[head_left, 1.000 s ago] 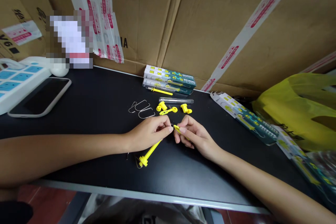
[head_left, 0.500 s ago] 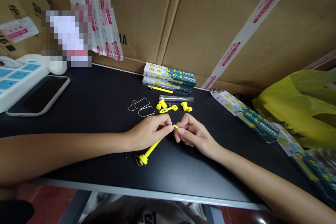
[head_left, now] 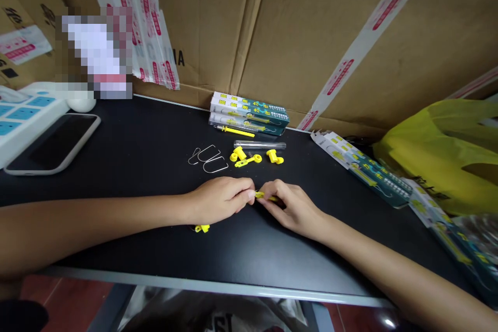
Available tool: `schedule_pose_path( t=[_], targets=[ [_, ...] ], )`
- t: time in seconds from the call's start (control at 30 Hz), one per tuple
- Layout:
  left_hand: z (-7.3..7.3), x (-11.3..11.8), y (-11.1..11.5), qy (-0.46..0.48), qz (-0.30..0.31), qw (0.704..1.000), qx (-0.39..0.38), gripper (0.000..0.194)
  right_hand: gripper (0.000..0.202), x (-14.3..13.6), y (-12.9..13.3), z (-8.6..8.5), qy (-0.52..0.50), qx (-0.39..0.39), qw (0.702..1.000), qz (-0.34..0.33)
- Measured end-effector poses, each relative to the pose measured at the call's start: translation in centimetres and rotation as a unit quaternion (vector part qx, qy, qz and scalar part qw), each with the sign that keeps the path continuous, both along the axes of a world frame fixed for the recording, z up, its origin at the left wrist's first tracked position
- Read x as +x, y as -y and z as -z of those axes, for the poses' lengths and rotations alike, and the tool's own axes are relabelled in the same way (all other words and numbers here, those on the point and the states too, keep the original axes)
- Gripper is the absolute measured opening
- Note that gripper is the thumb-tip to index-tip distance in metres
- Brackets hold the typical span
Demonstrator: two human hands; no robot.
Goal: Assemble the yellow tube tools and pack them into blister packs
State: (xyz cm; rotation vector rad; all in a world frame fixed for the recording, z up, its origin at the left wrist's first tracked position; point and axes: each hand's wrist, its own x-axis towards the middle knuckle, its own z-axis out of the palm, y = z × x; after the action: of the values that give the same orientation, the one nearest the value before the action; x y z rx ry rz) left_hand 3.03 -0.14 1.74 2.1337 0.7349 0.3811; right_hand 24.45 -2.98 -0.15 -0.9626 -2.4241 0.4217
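My left hand [head_left: 223, 199] is closed in a pinch over the middle of the table. Below its wrist shows the yellow capped end [head_left: 202, 228] of a plastic rod, whose shaft the hand hides. My right hand [head_left: 293, 205] pinches a slim yellow plastic strip [head_left: 259, 194], whose tip meets the left fingertips. Just beyond lie bent metal hooks [head_left: 216, 165], a yellow piece with a ring end [head_left: 249, 161], yellow caps [head_left: 272, 155] and a small spring [head_left: 250, 154]. A clear tube [head_left: 260, 145] rests behind them.
A yellow rod with a metal tip [head_left: 237, 131] lies before stacked spring-scale boxes [head_left: 249, 113]. More boxes [head_left: 361, 168] and a yellow bag [head_left: 431, 155] are at right. A phone [head_left: 54, 142] and power strip [head_left: 31, 119] sit left. Cardboard [head_left: 311, 36] backs the table.
The capped yellow rod has swung left and back under my left wrist. My right hand has turned palm-down, and the yellow strip now extends beneath its fingers.
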Motion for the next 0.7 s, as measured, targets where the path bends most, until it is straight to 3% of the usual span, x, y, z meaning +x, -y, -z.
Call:
schedule_pose_path(
  t=[0.27, 0.5, 0.7],
  targets=[
    [-1.0, 0.0, 0.0, -0.054, 0.024, 0.998, -0.003, 0.028, 0.017, 0.8, -0.4, -0.8, 0.163, 0.213, 0.962, -0.042],
    [-1.1, -0.1, 0.1, -0.032, 0.027, 0.997, -0.062, 0.036, 0.03, 0.9, -0.4, -1.8, 0.208, 0.277, 0.938, -0.02],
    [-0.7, -0.2, -0.3, 0.011, 0.049, 0.991, -0.126, 0.035, 0.026, 1.4, -0.7, -1.9, 0.167, 0.28, 0.945, -0.016]
  ],
)
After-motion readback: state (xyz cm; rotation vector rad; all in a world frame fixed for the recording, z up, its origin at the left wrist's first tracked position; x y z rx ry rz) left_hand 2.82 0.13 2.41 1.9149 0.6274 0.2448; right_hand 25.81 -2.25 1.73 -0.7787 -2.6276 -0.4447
